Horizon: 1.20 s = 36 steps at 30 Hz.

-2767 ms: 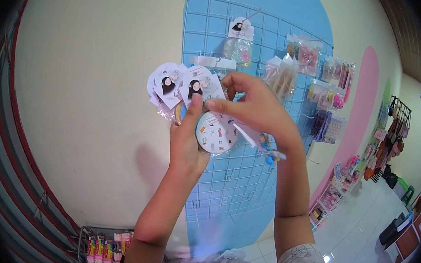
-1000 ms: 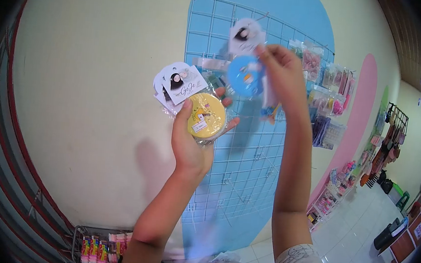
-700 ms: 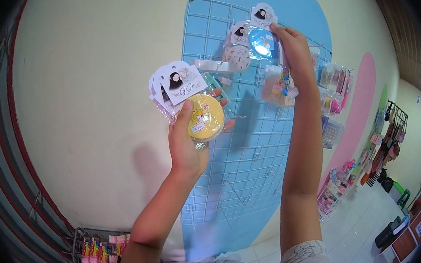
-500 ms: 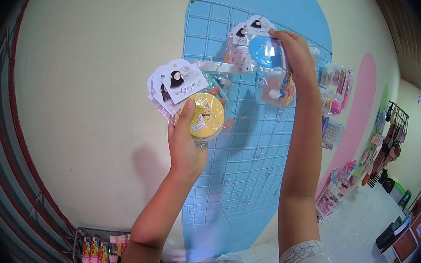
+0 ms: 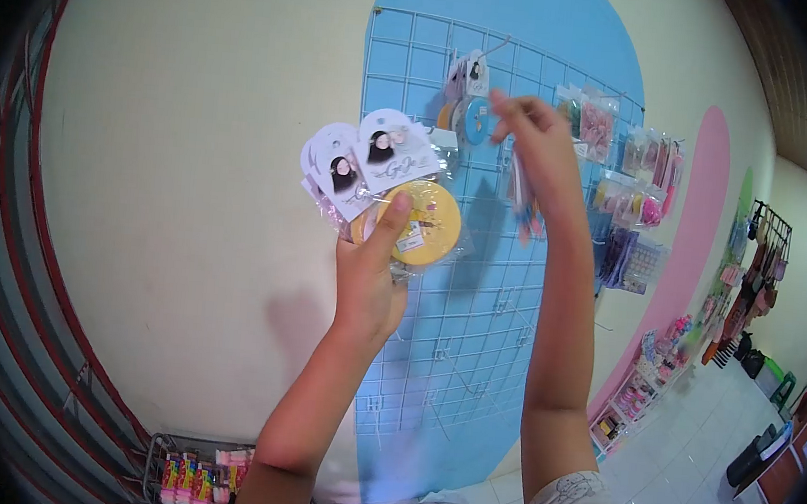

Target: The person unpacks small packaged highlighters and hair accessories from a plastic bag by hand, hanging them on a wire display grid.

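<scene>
Head view: the left hand (image 5: 370, 283) clamps a stack of bagged round yellow compacts with white header cards (image 5: 407, 210). The right hand (image 5: 537, 144), fingers pinched together, hovers beside hung blue packets (image 5: 471, 115) on the blue wire grid (image 5: 477, 286); hanging continues, needing another packet hooked.

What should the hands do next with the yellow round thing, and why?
Probably the right hand should come down and take the yellow round packet off the top of the stack in the left hand. The right hand's fingers hold none of the round packets, a blue packet already hangs on the wire grid, and more carded packets wait in the left hand.
</scene>
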Available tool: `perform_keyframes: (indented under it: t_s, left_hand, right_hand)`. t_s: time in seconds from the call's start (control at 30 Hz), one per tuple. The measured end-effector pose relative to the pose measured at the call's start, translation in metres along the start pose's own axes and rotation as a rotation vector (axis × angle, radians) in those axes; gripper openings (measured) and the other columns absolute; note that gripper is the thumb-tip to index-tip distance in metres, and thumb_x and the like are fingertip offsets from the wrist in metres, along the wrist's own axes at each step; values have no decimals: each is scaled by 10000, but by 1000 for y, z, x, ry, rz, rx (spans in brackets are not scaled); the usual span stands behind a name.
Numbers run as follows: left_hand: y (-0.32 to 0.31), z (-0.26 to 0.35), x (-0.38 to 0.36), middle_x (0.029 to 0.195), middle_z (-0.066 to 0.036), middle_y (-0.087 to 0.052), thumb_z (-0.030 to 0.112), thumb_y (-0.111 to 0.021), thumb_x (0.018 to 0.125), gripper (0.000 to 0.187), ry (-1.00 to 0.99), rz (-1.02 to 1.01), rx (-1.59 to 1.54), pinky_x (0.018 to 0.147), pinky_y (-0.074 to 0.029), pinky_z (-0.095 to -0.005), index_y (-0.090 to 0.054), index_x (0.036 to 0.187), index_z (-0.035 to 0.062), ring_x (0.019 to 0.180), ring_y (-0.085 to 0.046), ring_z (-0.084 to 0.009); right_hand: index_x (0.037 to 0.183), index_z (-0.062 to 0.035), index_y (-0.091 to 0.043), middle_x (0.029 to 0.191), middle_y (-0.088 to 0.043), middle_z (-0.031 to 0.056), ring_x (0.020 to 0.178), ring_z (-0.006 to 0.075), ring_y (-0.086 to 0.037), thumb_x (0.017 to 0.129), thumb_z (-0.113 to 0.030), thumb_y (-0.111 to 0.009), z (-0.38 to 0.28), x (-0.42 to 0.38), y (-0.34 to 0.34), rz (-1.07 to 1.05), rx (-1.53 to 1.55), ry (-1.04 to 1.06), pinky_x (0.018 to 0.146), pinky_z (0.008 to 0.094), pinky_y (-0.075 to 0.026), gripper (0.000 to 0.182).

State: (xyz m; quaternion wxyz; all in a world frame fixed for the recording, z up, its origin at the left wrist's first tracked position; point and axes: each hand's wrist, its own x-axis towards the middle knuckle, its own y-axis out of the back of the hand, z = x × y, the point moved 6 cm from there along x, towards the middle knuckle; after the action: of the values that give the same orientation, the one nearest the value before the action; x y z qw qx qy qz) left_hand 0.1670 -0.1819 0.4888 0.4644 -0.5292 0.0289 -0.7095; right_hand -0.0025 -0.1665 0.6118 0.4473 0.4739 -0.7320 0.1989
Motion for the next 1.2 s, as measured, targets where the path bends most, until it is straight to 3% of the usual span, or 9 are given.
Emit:
perform_keyframes:
  t_s: [0.1,0.2,0.3,0.43,0.77,0.97,1.07,1.17,1.2]
  left_hand:
    - [-2,-8,1,1167,-106,-576,294,-525,937,406,15,0,16,813,-545,-415,-464,1243,34,1047,-587,-220]
    - [-10,-10,1,1137,-109,-586,383,-464,951,462,27,-20,-24,766,-559,-421,-440,1265,44,1017,-602,-230]
    - [-15,-3,-2,1150,-155,-562,470,-409,951,542,23,-89,-122,664,-587,-438,-407,1259,24,955,-623,-271]
    - [-13,0,-5,1081,-189,-591,490,-330,965,549,36,-83,-82,673,-589,-422,-408,1249,28,952,-624,-287]
    - [-3,-7,0,1054,-181,-600,428,-434,952,485,125,-86,-68,664,-593,-426,-433,1224,28,945,-627,-281]
    - [-19,-6,-3,1028,-164,-612,338,-501,945,412,139,-166,-33,669,-592,-413,-445,1208,25,910,-640,-268]
    - [-24,-9,-4,1031,-157,-610,339,-505,942,418,145,-181,-30,687,-587,-416,-444,1214,29,921,-637,-271]
    - [-23,-9,-4,1059,-156,-596,377,-488,942,453,137,-196,13,719,-581,-444,-430,1236,37,951,-628,-287]
    - [-22,-10,-3,1065,-157,-593,378,-485,943,452,140,-193,24,717,-581,-444,-431,1236,37,949,-629,-286]
  right_hand:
    - [841,11,-639,724,-631,43,653,78,-552,795,-321,-723,-7,-30,-37,-358,72,104,585,243,-447,345]
    - [805,11,-648,688,-627,27,622,65,-546,801,-271,-722,-3,-24,-38,-383,123,57,560,221,-429,292]
    - [794,19,-660,678,-630,27,589,56,-537,816,-284,-704,-13,-4,-10,-78,86,111,545,211,-426,307]
    - [819,23,-680,681,-634,30,580,61,-531,809,-314,-707,-2,40,25,204,76,180,545,214,-425,339]
    - [836,19,-690,696,-638,42,596,86,-550,762,-298,-722,19,70,32,106,155,85,549,245,-445,327]
    - [862,4,-687,729,-663,101,633,188,-618,728,-361,-722,25,85,14,225,-459,115,601,328,-488,391]
    - [887,3,-673,783,-673,113,726,225,-641,741,-355,-717,25,76,15,481,-525,400,672,346,-492,389]
    - [903,2,-662,799,-660,84,766,171,-622,755,-356,-720,6,43,25,368,-131,363,705,313,-479,392]
    - [902,3,-662,796,-654,76,754,156,-612,756,-353,-724,0,32,18,196,-81,287,697,306,-475,389]
